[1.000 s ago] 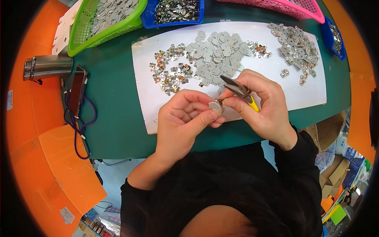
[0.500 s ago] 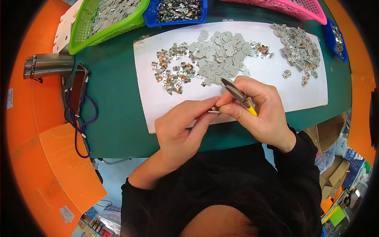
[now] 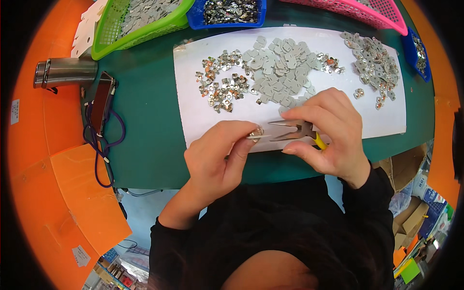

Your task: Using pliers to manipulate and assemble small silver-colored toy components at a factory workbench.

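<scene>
My left hand (image 3: 220, 152) pinches a small grey plate with metal clips (image 3: 256, 134) between thumb and fingertips. In my right hand (image 3: 333, 135) are yellow-handled pliers (image 3: 303, 129), their long jaws spread and pointing at the plate, a short gap away. My right thumb and forefinger are apart on either side of the jaws. Beyond the hands, a heap of grey plates (image 3: 280, 70) lies on a white sheet (image 3: 193, 118). Loose metal clips (image 3: 222, 89) lie left of it, and a few more right of it. Plates with clips on them (image 3: 374, 63) are piled at the right.
Along the far edge stand a green basket (image 3: 140, 43), a blue tray (image 3: 227, 25) and a pink basket (image 3: 348, 17). Another blue tray (image 3: 416, 53) is at the far right. A steel flask (image 3: 67, 72) and a phone with a cord (image 3: 103, 104) lie on the left.
My right hand has drawn back to the right from the held piece. The pliers have swung from lying against the hand to point left, with jaws opened. My left hand still pinches the piece.
</scene>
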A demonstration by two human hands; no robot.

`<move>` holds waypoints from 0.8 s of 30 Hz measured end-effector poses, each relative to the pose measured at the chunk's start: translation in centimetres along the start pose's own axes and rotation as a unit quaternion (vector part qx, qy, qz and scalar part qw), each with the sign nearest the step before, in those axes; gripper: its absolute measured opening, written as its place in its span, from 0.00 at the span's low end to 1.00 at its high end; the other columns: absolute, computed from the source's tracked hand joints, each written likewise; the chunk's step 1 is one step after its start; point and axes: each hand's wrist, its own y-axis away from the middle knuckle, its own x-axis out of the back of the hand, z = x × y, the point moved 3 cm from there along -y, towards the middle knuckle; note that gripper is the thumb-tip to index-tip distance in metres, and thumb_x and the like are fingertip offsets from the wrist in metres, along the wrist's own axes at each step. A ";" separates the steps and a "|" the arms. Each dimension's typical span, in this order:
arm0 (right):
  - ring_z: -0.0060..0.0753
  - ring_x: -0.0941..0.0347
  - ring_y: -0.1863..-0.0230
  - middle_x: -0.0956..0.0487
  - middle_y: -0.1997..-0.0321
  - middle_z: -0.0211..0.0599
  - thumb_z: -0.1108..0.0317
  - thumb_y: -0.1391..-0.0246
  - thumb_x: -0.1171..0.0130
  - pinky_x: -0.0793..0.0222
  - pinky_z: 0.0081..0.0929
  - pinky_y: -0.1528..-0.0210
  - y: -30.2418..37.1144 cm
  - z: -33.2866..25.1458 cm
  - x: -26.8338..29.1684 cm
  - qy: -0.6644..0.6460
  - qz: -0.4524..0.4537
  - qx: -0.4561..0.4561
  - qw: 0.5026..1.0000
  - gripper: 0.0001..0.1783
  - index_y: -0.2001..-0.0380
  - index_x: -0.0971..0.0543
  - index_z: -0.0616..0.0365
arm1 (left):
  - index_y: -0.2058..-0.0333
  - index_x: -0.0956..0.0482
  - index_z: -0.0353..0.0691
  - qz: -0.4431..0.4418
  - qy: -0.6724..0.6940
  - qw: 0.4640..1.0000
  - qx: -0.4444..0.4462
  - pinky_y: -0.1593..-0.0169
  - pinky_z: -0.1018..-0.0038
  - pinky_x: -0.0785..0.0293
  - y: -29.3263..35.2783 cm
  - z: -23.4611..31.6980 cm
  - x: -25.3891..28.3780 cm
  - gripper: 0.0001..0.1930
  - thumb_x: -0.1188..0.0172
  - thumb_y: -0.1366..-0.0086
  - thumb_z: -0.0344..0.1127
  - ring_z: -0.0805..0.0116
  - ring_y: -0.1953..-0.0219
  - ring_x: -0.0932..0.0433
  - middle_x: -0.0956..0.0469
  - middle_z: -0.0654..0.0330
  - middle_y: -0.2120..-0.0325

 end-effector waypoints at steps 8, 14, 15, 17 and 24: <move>0.38 0.30 0.68 0.24 0.71 0.32 0.51 0.58 0.30 0.37 0.32 0.64 0.0 -0.3 -0.5 0.017 -0.027 -0.018 0.999 0.21 0.64 0.18 0.53 | 0.59 0.21 0.32 0.038 0.061 0.997 0.007 0.67 0.78 0.25 0.4 -0.5 -0.6 0.07 0.40 0.37 0.21 0.70 0.70 0.20 0.19 0.57 0.69; 0.39 0.30 0.68 0.24 0.72 0.33 0.54 0.55 0.31 0.36 0.32 0.64 0.2 -0.2 -1.1 -0.012 -0.028 -0.040 0.999 0.18 0.65 0.18 0.54 | 0.60 0.22 0.33 0.050 0.013 0.998 -0.038 0.70 0.77 0.26 0.4 -0.8 -0.8 0.07 0.40 0.37 0.21 0.64 0.74 0.21 0.21 0.55 0.71; 0.40 0.30 0.68 0.25 0.72 0.34 0.55 0.54 0.32 0.36 0.32 0.64 0.2 -0.2 -1.2 -0.018 -0.034 -0.041 0.998 0.17 0.65 0.18 0.54 | 0.61 0.22 0.33 0.053 -0.009 0.997 -0.053 0.71 0.76 0.27 0.4 -0.7 -0.8 0.07 0.39 0.38 0.21 0.63 0.75 0.22 0.21 0.55 0.72; 0.40 0.30 0.69 0.25 0.73 0.34 0.55 0.54 0.32 0.36 0.32 0.65 0.3 0.0 -1.3 -0.030 -0.028 -0.042 0.998 0.17 0.65 0.18 0.55 | 0.61 0.22 0.33 0.040 -0.014 0.998 -0.053 0.71 0.76 0.27 0.1 -0.3 -0.7 0.07 0.39 0.38 0.21 0.62 0.75 0.22 0.21 0.55 0.72; 0.35 0.32 0.75 0.27 0.77 0.29 0.60 0.56 0.29 0.37 0.30 0.72 0.3 0.2 -1.7 -0.065 -0.013 -0.052 0.996 0.13 0.69 0.19 0.53 | 0.62 0.21 0.33 0.015 -0.027 0.998 -0.050 0.72 0.76 0.27 -0.6 0.3 -0.3 0.07 0.38 0.39 0.21 0.62 0.75 0.21 0.21 0.54 0.72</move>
